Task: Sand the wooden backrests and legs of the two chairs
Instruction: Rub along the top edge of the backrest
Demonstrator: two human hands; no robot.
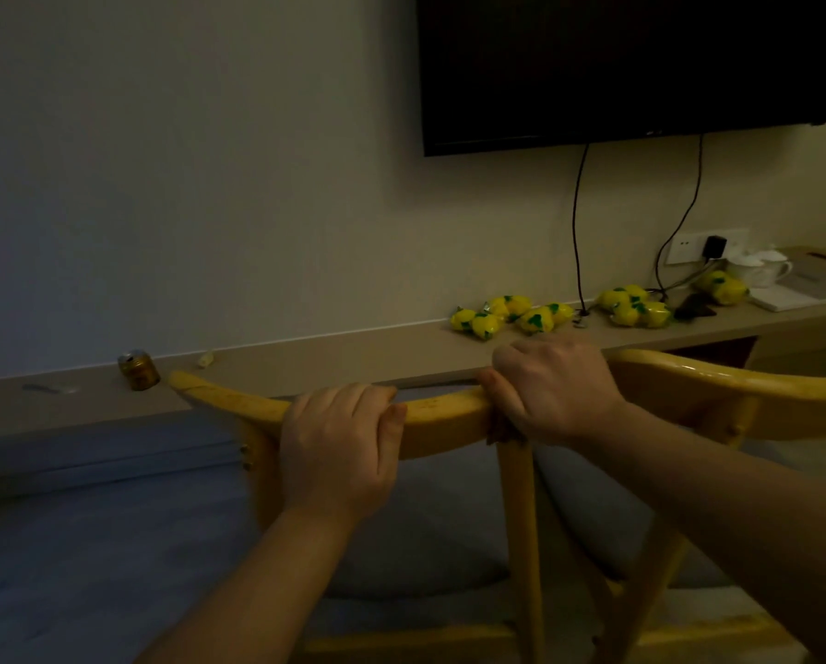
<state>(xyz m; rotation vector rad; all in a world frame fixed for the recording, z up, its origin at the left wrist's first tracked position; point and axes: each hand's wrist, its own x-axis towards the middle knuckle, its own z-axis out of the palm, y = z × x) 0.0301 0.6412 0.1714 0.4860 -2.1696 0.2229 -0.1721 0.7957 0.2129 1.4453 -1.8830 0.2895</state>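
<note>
A curved yellow wooden chair backrest runs across the middle of the view, with its slats and grey seat cushion below it. My left hand grips the top rail left of centre, fingers curled over its far side. My right hand grips the rail just to the right, pressing a dark brown piece of sandpaper against the wood; only its lower edge shows under my fingers. A second chair's backrest curves off to the right.
A long beige shelf lines the wall behind the chairs. It holds a small gold can, several yellow-green packets, a white cup and boxes. A dark television hangs above, cables dropping to a wall socket.
</note>
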